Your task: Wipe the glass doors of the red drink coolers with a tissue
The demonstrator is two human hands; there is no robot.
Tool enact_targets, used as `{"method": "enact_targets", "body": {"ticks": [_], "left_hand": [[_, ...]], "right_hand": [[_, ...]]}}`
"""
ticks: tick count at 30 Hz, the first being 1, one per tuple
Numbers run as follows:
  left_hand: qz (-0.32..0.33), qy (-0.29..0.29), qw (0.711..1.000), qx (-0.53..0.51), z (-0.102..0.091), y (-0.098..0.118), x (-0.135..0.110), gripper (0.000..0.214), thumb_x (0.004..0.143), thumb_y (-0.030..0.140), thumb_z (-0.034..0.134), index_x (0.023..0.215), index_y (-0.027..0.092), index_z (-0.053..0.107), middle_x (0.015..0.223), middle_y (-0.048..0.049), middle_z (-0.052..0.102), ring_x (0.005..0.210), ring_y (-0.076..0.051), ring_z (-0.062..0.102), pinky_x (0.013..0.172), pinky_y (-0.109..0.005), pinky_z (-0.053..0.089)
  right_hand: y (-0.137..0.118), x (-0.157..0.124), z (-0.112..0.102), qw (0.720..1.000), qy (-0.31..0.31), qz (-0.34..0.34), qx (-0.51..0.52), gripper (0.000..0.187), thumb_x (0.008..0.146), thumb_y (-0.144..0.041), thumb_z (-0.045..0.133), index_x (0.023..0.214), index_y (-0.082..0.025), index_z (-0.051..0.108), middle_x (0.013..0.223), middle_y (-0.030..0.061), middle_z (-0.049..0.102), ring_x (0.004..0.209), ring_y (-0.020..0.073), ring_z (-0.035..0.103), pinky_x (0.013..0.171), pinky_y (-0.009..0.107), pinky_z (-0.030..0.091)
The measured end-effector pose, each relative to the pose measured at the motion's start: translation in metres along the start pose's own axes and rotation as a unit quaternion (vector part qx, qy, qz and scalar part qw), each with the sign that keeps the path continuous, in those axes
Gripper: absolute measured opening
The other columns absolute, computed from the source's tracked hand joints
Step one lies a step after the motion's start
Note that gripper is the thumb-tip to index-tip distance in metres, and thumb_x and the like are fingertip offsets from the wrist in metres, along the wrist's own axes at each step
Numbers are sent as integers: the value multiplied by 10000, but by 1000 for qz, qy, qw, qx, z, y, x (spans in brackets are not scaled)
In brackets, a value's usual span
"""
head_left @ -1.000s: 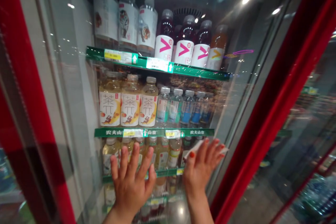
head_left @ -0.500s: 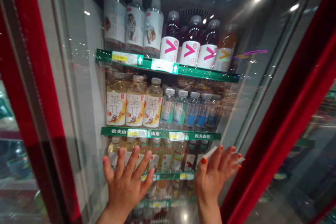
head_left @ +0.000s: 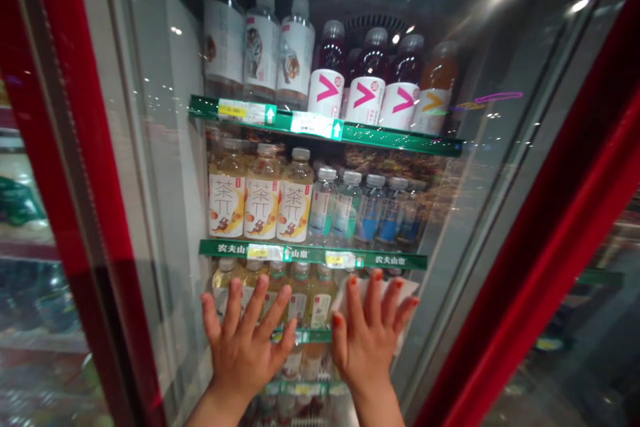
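My left hand (head_left: 247, 340) is open, its fingers spread flat at the glass door (head_left: 173, 320) of a drinks cooler. Nothing shows in it. To its right, my right hand (head_left: 370, 333) holds a white cloth (head_left: 407, 289) flat against the same glass, its fingers fanned out over it. The cloth's edges show past the fingertips and to the right of the hand; its middle is hidden. Behind the glass and the hands stands a row of bottles (head_left: 320, 300) with pale yellow drinks, partly covered by the fingers.
Red frame posts (head_left: 545, 267) flank the glass on both sides. Inside, a green-edged shelf (head_left: 400, 140) carries tiger-label bottles (head_left: 295, 57) and purple drinks (head_left: 367, 90). Below, another row has tea bottles (head_left: 295, 207) and small clear bottles (head_left: 347, 207). Ceiling lights reflect in the glass.
My right hand has moved left with the white cloth, and its palm has turned flatter to the glass. More of the cloth shows. My left hand stays nearly in place.
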State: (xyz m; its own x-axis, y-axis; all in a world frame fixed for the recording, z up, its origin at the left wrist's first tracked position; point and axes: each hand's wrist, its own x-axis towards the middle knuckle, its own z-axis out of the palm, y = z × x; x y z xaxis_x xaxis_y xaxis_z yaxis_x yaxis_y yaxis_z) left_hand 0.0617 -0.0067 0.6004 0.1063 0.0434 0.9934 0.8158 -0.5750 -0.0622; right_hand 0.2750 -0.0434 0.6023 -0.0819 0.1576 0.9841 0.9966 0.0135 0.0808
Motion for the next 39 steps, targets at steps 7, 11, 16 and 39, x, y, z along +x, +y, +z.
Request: {"method": "enact_targets", "body": {"ticks": [7, 11, 16, 39], "left_hand": [[-40, 3, 999, 25, -18, -30, -7, 835, 1007, 418, 703, 1729, 339, 292, 1852, 8, 189, 1735, -261, 152, 1427, -524, 45], [-32, -7, 998, 46, -11, -41, -11, 804, 1032, 423, 636, 1739, 297, 274, 1864, -22, 146, 1744, -280, 89, 1422, -533, 37], [-35, 0, 999, 34, -10, -39, -11, 763, 1049, 451, 611, 1731, 313, 298, 1858, -4, 175, 1741, -264, 119, 1425, -516, 45], [-50, 6, 999, 13, -12, -38, -10, 732, 1062, 453, 600, 1724, 336, 310, 1852, 21, 183, 1742, -254, 114, 1430, -531, 29]], "right_hand": [[61, -25, -3, 981, 29, 190, -5, 689, 1136, -390, 365, 1772, -315, 109, 1848, 106, -24, 1709, 448, -19, 1229, 937, 102], [11, 12, 1, 989, 19, 144, 12, 700, 1126, -401, 388, 1772, -305, 133, 1851, 91, 27, 1710, 435, -7, 1276, 888, 57], [-55, -7, 8, 997, 9, -68, 20, 757, 1054, -317, 537, 1754, -271, 255, 1839, 10, 190, 1720, 329, 111, 1416, 597, 1], [51, 17, -5, 955, 17, 295, 13, 731, 1133, -553, 292, 1775, -318, 34, 1843, 149, -69, 1689, 519, -40, 1171, 983, 91]]}}
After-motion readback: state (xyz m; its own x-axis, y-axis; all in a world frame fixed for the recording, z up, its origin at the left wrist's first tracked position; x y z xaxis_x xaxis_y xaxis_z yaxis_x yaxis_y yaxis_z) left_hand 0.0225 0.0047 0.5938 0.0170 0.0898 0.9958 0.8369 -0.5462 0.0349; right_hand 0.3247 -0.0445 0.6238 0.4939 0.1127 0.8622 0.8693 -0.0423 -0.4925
